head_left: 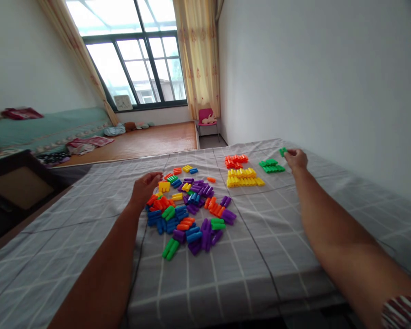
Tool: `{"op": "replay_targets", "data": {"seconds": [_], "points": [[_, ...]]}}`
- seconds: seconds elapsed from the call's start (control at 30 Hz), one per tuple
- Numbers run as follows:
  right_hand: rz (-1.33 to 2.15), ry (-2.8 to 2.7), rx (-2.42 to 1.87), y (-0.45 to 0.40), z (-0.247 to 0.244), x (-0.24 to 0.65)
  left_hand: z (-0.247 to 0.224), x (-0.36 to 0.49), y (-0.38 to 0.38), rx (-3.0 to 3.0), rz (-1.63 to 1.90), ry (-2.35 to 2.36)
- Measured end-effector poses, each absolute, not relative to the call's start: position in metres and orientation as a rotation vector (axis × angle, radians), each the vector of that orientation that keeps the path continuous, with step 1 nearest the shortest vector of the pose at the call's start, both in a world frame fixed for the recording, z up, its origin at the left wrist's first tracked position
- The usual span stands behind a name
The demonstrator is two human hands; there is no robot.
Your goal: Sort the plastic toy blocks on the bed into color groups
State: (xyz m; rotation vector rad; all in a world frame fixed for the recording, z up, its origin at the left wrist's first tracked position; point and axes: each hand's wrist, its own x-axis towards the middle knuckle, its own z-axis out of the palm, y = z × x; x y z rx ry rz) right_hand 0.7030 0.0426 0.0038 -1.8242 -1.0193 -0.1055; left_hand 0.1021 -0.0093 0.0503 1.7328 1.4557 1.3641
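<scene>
A mixed pile of plastic blocks in purple, blue, green, orange and yellow (201,189) lies on the grey checked cloth. My left hand (148,186) is at the pile's far left edge, its fingers closed beside a yellow block (164,186); what they hold, if anything, is hidden. Out to the right, my right hand (297,160) pinches a green block (282,151) above the cloth, just past a group of green blocks (271,166). Left of that group sit rows of yellow blocks (245,178) and, behind them, orange blocks (236,161).
The checked cloth (277,256) spreads under everything, with a white wall (315,77) along its right. Beyond it are a brown platform (150,142), a pink chair (206,115) and a window. A dark cabinet (13,196) stands at the left.
</scene>
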Motion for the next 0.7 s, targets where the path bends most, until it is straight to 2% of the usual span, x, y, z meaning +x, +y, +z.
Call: {"op": "replay_targets", "data": {"seconds": [0.13,0.7], "points": [[-0.104,-0.826,-1.987,0.029,-0.02,0.727,0.043,0.094,-0.005,1.7,1.376,1.489],[-0.162,-1.212,-2.227,0.046,-0.036,0.717,0.028,0.069,0.004,1.639,1.435,1.593]]}}
